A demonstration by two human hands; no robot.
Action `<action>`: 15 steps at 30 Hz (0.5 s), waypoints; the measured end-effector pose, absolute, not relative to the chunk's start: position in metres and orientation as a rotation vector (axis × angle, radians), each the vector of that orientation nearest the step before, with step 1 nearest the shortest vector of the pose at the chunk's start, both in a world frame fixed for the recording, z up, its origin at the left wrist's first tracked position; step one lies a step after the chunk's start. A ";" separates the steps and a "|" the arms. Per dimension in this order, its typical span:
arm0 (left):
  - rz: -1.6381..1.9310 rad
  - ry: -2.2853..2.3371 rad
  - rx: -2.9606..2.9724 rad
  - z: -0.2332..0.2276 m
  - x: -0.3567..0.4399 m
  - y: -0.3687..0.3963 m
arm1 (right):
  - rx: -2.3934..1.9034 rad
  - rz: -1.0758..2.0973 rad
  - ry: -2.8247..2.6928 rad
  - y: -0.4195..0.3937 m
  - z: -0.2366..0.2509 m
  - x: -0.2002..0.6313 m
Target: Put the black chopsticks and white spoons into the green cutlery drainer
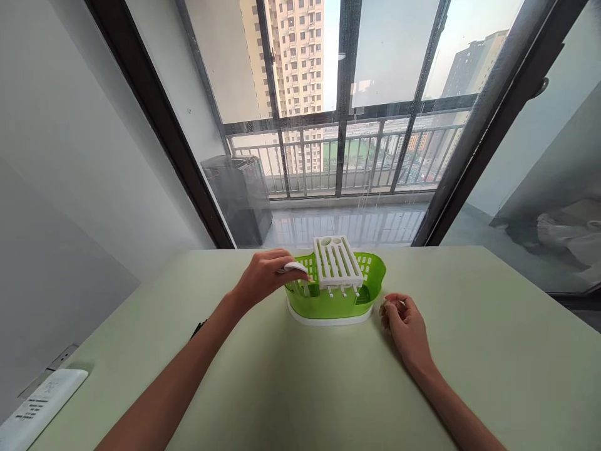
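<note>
A green plastic basket (pixel 323 307) with slotted walls and a white base stands at the middle of the table. Across its top lies a white slotted rack (pixel 339 263) with two round holes at the far end and small hooks along the near edge. At the basket's left end, my left hand (pixel 265 275) is closed on a white curved plastic piece (pixel 295 267); the fingers hide part of it. My right hand (pixel 402 322) rests curled on the table just right of the basket. Whether anything lies within its bent fingers I cannot make out.
The pale green table (pixel 291 388) reaches to a glass door at the back. A white power strip (pixel 42 404) lies at the left edge, and a small black object (pixel 198 327) shows behind my left forearm. A grey appliance (pixel 239 200) stands beyond the glass.
</note>
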State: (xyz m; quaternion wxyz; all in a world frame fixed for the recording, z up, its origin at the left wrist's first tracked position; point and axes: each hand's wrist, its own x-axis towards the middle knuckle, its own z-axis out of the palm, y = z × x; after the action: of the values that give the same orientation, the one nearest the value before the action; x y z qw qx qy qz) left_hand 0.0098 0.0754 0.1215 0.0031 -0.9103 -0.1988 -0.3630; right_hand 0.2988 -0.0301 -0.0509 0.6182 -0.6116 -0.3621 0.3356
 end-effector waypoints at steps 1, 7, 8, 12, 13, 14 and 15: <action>-1.165 -0.637 -2.825 0.126 0.009 0.075 | -1.406 0.774 -0.834 -0.030 -0.051 0.299; -1.314 -0.673 -2.617 0.146 0.017 0.079 | -1.398 0.784 -0.844 -0.030 -0.053 0.300; -1.327 -0.681 -2.587 0.148 0.020 0.079 | -1.398 0.784 -0.845 -0.030 -0.053 0.300; -1.314 -0.699 -2.485 0.157 0.028 0.082 | -1.400 0.778 -0.850 -0.030 -0.053 0.301; -1.304 -0.697 -2.465 0.160 0.028 0.081 | -1.404 0.777 -0.851 -0.030 -0.053 0.301; -1.296 -0.693 -2.448 0.165 0.028 0.081 | -1.408 0.775 -0.852 -0.030 -0.053 0.301; -1.298 -0.692 -2.430 0.170 0.027 0.080 | -1.411 0.774 -0.853 -0.030 -0.053 0.301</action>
State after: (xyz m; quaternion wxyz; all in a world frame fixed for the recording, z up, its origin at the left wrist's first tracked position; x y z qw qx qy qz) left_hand 0.0266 0.0799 0.1698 0.1499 -0.8459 -0.2407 -0.4516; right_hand 0.3006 -0.0300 -0.0530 0.6131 -0.6121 -0.3700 0.3356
